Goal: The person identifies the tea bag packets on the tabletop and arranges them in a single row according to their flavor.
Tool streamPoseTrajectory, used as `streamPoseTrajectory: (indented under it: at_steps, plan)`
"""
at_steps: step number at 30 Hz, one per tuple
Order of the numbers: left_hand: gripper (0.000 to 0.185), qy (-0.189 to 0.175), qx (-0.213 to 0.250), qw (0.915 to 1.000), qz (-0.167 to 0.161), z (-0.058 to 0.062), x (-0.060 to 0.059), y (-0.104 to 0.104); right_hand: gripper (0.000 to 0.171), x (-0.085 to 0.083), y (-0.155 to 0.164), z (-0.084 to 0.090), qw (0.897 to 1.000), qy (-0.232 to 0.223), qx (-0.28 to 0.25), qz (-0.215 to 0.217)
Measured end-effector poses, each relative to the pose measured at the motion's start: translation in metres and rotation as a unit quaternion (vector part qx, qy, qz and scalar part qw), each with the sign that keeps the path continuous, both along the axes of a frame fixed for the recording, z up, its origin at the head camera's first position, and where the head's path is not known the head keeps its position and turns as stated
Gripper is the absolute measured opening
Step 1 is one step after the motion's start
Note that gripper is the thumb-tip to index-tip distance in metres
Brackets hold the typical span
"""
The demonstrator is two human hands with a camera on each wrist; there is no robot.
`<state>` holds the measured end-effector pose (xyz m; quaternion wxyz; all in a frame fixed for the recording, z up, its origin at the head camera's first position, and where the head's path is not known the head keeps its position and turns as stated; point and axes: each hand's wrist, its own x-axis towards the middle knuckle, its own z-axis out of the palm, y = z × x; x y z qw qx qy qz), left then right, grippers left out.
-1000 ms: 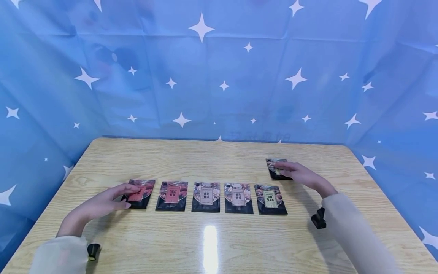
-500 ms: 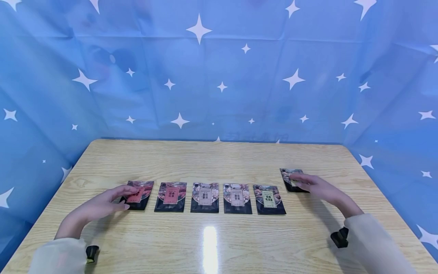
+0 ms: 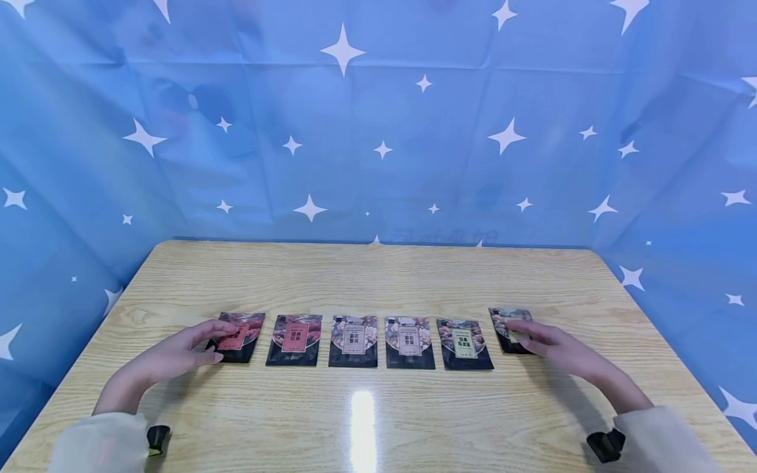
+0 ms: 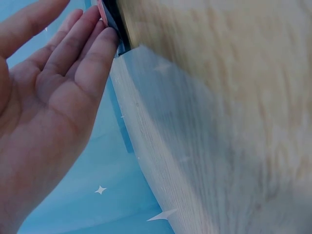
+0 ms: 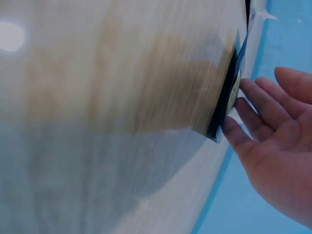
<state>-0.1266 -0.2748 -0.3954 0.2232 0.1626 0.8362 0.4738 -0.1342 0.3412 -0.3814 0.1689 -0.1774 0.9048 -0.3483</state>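
Flat tea sachets with black lower ends lie in a row across the table. My left hand (image 3: 183, 351) rests its fingertips on the leftmost sachet (image 3: 245, 347), which has a red label. At the row's right end my right hand (image 3: 564, 348) touches a green-labelled sachet (image 3: 500, 323) with its fingertips, covering part of the label. In the right wrist view the fingers (image 5: 261, 105) are extended against the face of that sachet. Between the hands lie a red-labelled sachet (image 3: 294, 340), two pale pink ones (image 3: 353, 341) and another green-labelled one (image 3: 465, 345).
The wood-grain table (image 3: 266, 420) has a bright light reflection near its front middle. A blue cloth with white stars (image 3: 378, 118) hangs behind and at both sides. Small black devices (image 3: 606, 445) sit at both wrists.
My right hand has slid its sachet from behind the row, rightward and toward me, to the row's right end. My left hand stays on the leftmost sachet.
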Motion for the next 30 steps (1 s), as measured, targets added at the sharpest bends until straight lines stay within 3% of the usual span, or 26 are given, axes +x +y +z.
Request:
streamPoseTrajectory:
  at_steps: [10, 20, 24, 30]
  plan:
    - [0.050, 0.002, -0.005, 1.0000, 0.000, 0.000, 0.001, 0.001, 0.043, 0.021, -0.006, 0.001, 1.000, -0.007, -0.019, 0.019]
    - [0.050, 0.021, -0.029, 0.9993, -0.008, 0.003, 0.000, 0.002, 0.045, 0.024, -0.006, 0.004, 0.999, -0.031, -0.027, 0.022]
    - [0.051, 0.028, -0.042, 0.9987, -0.014, 0.008, -0.001, 0.005, 0.044, 0.025, -0.007, 0.009, 1.000, -0.012, -0.025, 0.013]
    - [0.046, 0.073, -0.056, 0.9958, 0.003, 0.017, 0.001, 0.009, 0.051, 0.022, -0.005, 0.021, 0.996, 0.071, 0.023, -0.057]
